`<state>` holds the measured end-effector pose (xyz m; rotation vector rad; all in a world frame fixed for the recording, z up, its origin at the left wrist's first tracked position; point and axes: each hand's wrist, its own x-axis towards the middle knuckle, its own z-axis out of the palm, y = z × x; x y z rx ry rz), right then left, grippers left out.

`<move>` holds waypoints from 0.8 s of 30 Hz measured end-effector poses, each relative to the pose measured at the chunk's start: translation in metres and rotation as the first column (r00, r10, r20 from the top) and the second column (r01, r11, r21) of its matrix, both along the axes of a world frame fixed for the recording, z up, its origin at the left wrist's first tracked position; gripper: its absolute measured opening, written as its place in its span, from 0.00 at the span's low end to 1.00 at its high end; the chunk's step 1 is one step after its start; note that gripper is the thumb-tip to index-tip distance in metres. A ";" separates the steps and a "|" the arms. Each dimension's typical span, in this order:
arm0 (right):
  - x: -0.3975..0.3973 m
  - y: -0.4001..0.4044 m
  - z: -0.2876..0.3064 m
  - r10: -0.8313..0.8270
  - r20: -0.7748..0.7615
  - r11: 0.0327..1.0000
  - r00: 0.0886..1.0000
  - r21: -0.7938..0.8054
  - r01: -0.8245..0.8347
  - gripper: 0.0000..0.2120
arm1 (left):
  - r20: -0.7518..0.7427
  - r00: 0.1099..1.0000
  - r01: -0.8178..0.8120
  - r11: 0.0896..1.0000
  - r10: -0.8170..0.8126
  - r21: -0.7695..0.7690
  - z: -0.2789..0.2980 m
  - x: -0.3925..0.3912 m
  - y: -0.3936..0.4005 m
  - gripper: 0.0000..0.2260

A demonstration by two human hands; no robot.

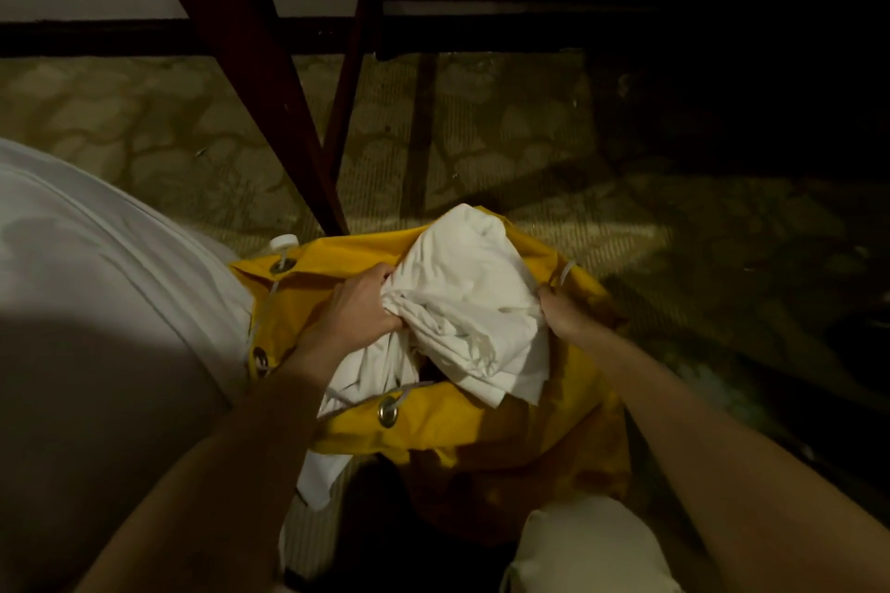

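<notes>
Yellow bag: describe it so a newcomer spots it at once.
Start at the white bed on the left; beside it, on the patterned carpet, sits the yellow bag. The left hand and right hand grip white linen bulging from its mouth; nothing else is bright yellow with metal eyelets.

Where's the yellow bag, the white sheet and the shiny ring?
yellow bag (424,436): head view, its near wall.
white sheet (462,289): head view, its bunched middle.
shiny ring (385,414): head view, the metal eyelet's rim.
</notes>
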<state>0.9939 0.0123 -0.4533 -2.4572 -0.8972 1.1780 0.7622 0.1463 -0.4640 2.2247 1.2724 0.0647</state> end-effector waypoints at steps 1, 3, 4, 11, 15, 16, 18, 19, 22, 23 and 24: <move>0.003 -0.005 0.005 -0.019 -0.034 0.998 0.999 -0.057 0.017 0.14 | 0.000 1.000 -0.003 1.000 0.003 0.004 0.000 0.000 0.002 0.29; 0.010 -0.019 -0.001 0.132 0.003 0.982 0.991 -0.136 -0.130 0.09 | 0.004 1.000 -0.007 1.000 0.007 0.008 0.000 0.001 0.004 0.29; 0.010 -0.027 -0.011 0.168 -0.022 0.970 0.985 -0.173 -0.170 0.07 | 0.006 1.000 -0.007 1.000 0.007 0.014 0.000 0.002 0.006 0.29; 0.009 -0.067 -0.003 0.314 0.070 0.917 0.947 -0.282 -0.283 0.17 | -0.054 0.998 -0.032 0.999 0.034 0.035 -0.005 0.012 0.007 0.28; 0.019 -0.082 0.004 0.524 0.038 0.769 0.851 -0.452 -0.453 0.09 | -0.126 0.992 0.007 0.999 -0.001 0.049 -0.009 0.028 -0.004 0.27; 0.018 -0.083 0.002 0.606 0.043 0.707 0.794 -0.487 -0.513 0.11 | -0.145 0.989 0.035 0.998 -0.027 0.057 -0.012 0.031 -0.009 0.27; 0.013 -0.080 0.008 0.713 0.009 0.582 0.701 -0.564 -0.586 0.17 | -0.166 0.983 0.096 0.993 -0.084 0.062 -0.017 0.038 -0.021 0.25; 0.011 -0.077 0.013 0.756 -0.027 0.519 0.654 -0.585 -0.624 0.14 | -0.185 0.975 0.137 0.989 -0.125 0.057 -0.019 0.042 -0.030 0.24; 0.019 -0.058 0.018 0.764 -0.120 0.516 0.634 -0.477 -0.711 0.11 | -0.284 0.902 0.346 0.938 -0.324 0.030 -0.028 0.057 -0.064 0.25; 0.022 -0.050 0.021 0.720 -0.148 0.575 0.679 -0.421 -0.701 0.13 | -0.316 0.870 0.408 0.913 -0.379 0.027 -0.030 0.062 -0.075 0.26; 0.026 -0.043 0.022 0.655 -0.151 0.666 0.740 -0.348 -0.660 0.13 | -0.343 0.842 0.453 0.891 -0.417 0.030 -0.032 0.066 -0.084 0.27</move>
